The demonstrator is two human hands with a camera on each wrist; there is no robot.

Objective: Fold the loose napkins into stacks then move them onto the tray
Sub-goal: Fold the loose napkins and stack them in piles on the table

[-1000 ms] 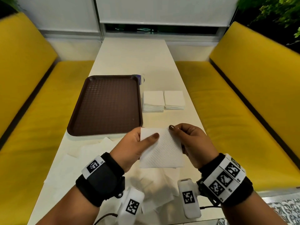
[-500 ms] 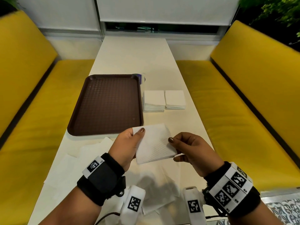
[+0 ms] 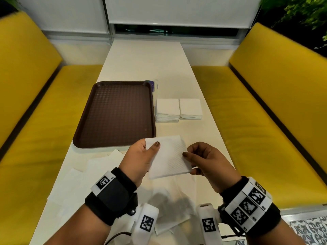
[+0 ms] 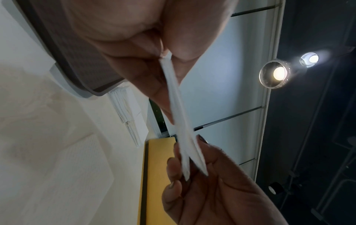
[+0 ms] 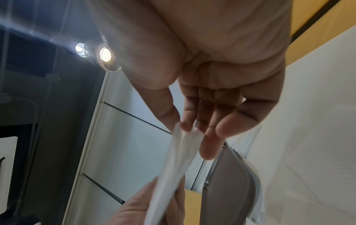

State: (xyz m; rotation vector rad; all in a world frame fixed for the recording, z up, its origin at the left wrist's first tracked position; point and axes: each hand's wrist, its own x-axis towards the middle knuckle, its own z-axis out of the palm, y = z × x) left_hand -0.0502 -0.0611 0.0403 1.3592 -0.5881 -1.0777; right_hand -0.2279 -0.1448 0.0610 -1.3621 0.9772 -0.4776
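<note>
Both hands [image 3: 174, 159] have carried the folded napkin [image 3: 168, 157] lower and tilted it.

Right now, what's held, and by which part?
One folded napkin, held off the table: left hand pinches its upper-left corner, right hand pinches its right edge.

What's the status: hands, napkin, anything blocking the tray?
Left hand and right hand pinch folded napkin. Tray bare, two stacks beside it. Nothing blocking.
</note>
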